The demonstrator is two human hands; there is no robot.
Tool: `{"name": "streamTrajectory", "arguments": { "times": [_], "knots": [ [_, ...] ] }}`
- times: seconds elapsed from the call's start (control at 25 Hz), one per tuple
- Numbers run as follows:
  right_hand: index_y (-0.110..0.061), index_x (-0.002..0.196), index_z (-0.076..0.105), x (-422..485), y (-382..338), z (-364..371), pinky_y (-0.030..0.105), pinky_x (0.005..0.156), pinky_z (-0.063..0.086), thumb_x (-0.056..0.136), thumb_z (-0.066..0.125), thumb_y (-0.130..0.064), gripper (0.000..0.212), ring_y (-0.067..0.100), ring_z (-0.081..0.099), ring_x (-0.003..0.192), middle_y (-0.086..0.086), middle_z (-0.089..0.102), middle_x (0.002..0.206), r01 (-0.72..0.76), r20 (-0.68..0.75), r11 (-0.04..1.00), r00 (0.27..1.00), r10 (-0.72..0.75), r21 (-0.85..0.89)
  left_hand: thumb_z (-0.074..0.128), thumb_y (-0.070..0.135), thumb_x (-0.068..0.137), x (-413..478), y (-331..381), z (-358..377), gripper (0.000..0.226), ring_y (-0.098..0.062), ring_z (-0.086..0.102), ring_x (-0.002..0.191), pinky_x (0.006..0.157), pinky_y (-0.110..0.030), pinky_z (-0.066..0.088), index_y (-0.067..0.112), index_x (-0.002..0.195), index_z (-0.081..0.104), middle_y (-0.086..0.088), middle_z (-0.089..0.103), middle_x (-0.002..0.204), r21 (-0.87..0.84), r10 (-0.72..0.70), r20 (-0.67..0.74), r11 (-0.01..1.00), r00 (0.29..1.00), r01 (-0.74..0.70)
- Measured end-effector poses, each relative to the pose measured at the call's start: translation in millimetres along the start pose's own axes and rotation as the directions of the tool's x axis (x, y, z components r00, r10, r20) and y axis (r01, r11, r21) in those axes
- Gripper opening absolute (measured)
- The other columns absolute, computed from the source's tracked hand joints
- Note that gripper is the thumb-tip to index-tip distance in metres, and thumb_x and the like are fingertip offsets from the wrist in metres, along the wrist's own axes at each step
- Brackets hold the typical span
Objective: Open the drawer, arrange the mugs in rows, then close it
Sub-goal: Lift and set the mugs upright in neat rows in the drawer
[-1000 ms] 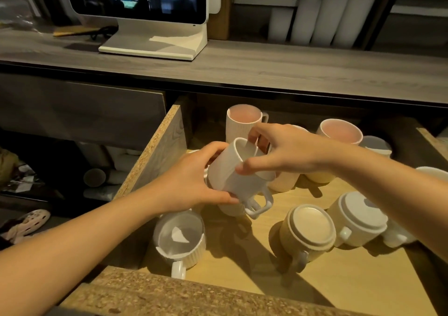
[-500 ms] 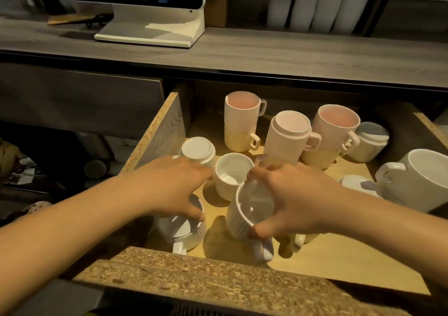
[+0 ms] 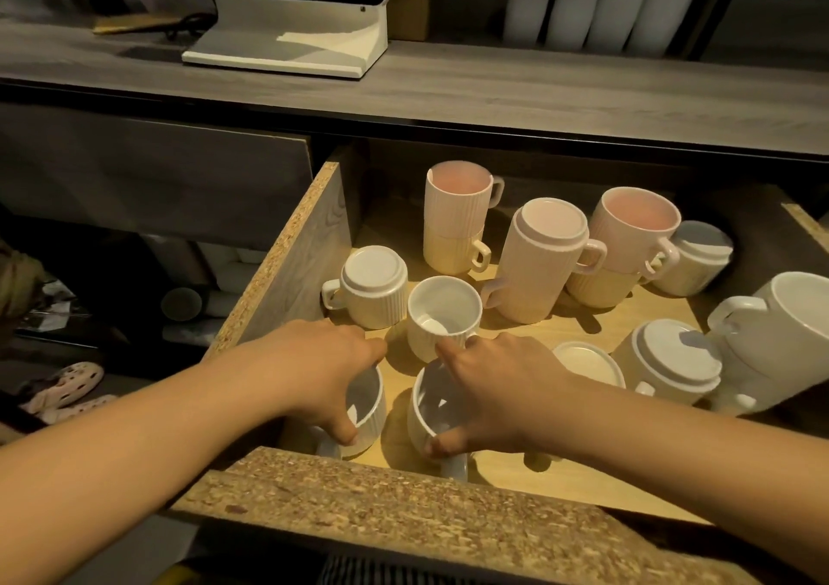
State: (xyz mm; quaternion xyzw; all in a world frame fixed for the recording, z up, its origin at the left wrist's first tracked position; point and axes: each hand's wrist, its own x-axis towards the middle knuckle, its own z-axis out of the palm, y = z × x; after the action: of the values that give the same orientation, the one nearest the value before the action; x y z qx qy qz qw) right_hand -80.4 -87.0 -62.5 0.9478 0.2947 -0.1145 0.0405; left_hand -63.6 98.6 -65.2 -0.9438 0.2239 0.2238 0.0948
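Two hands: both reach into the open drawer (image 3: 403,504), low in the centre of the frame.
Left hand (image 3: 314,373): curled over the rim of a ribbed white mug (image 3: 370,409), thumb on the near side and forefinger across the far side, gripping it.
Right hand (image 3: 498,396): clasps a second white mug (image 3: 428,409) the same way, thumb at the near rim and forefinger stretched over the top.
Held mugs: both upright, mouths up, side by side with a narrow gap between them, just behind the drawer's front edge.
Middle row: an upright white mug (image 3: 444,315) stands just behind the fingertips; an upturned white mug (image 3: 372,286) sits just left of it, handle toward the drawer's left wall.
Back row: a pink mug stacked on a cream one (image 3: 455,216), an upturned pink stack (image 3: 543,261) and another pink-on-cream stack (image 3: 628,243) run left to right; a small upturned mug (image 3: 693,261) stands beside the last.
Right side: two upturned mugs (image 3: 673,360) and a large white mug (image 3: 785,333), the nearer upturned one partly hidden by the right wrist.
Above: a white monitor (image 3: 278,1) stands on the grey countertop (image 3: 493,91), upper left.
Far left: a pale perforated shoe (image 3: 63,382) on the floor.
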Motion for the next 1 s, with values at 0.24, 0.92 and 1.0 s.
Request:
{"name": "streamTrajectory", "arguments": {
  "times": [0.24,0.92,1.0],
  "knots": [
    [-0.014,0.131,0.035,5.4,-5.9,9.3,0.028,0.067,0.046,0.072,0.055,-0.071,0.084,0.021,0.057,0.091,0.006,0.059,0.121,-0.017,-0.013,1.0,1.0,0.017,-0.005,0.076,0.047,0.067,-0.7,-2.1,1.5,0.08,-0.016,0.046,0.118,0.093,-0.034,0.046,0.033,0.133,0.033,0.007,0.046,0.134,-0.03,0.022,-0.001,0.999,1.0,-0.022],
    [-0.023,0.133,0.045,-40.6,98.0,-27.7,0.03,0.087,0.054,0.085,0.059,-0.044,0.054,0.019,0.059,0.107,-0.001,0.06,0.124,-0.202,0.127,0.978,0.972,0.196,0.041,0.053,0.051,0.087,43.0,68.7,-58.5,0.062,-0.016,0.045,0.124,0.1,-0.034,0.042,0.026,0.14,0.033,0.002,0.043,0.143,0.046,0.33,-0.234,0.943,0.915,-0.328],
    [-0.021,0.131,0.046,-40.0,97.7,-17.3,0.031,0.085,0.055,0.085,0.059,-0.047,0.055,0.02,0.06,0.104,0.001,0.061,0.121,-0.231,0.174,0.973,0.959,0.224,0.021,0.053,0.051,0.087,54.7,77.9,-58.0,0.064,-0.018,0.041,0.128,0.105,-0.036,0.038,0.024,0.141,0.033,0.001,0.041,0.145,0.077,0.334,-0.211,0.943,0.919,-0.325]
  ]
}}
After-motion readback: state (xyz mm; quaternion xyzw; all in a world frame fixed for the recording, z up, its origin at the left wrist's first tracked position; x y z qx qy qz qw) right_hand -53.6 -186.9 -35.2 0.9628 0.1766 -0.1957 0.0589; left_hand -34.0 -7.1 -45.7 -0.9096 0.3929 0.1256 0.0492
